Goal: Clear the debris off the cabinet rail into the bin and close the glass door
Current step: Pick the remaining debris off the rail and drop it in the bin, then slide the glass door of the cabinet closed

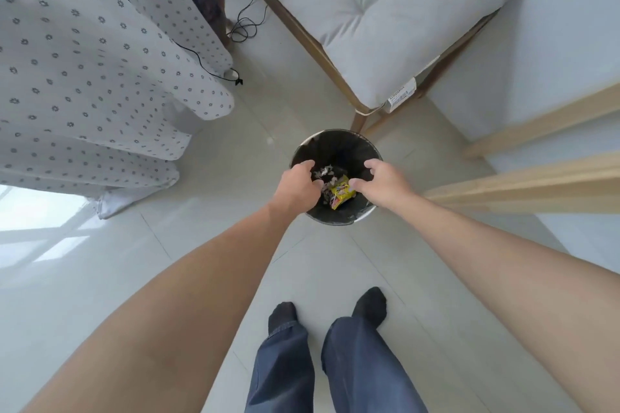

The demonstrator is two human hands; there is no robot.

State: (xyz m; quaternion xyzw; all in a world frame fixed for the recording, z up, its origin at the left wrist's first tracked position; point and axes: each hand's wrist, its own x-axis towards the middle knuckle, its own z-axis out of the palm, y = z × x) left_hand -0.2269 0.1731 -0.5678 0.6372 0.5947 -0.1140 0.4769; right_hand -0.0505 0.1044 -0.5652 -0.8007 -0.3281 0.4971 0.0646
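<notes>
At the centre of the frame a round bin (336, 177) with a dark liner stands on the pale tiled floor (208, 245). Both bare arms reach down from the lower corners, and both hands hang over its mouth. The left hand (298, 183) is over the bin's left rim, fingers curled downward in a loose, narrow grip; whether it holds anything cannot be told. The right hand (382, 181) is over the right rim, fingers bent and spread apart, nothing visible in them. Between the two hands, inside the bin, lie pale scraps of debris (323, 174) and a yellow wrapper (342, 194). A grey cushioned chair (385, 20) on a wooden frame fills the upper right, and a dotted curtain (84, 60) hangs at upper left. Two feet in dark socks (369, 303) stand at bottom centre.
</notes>
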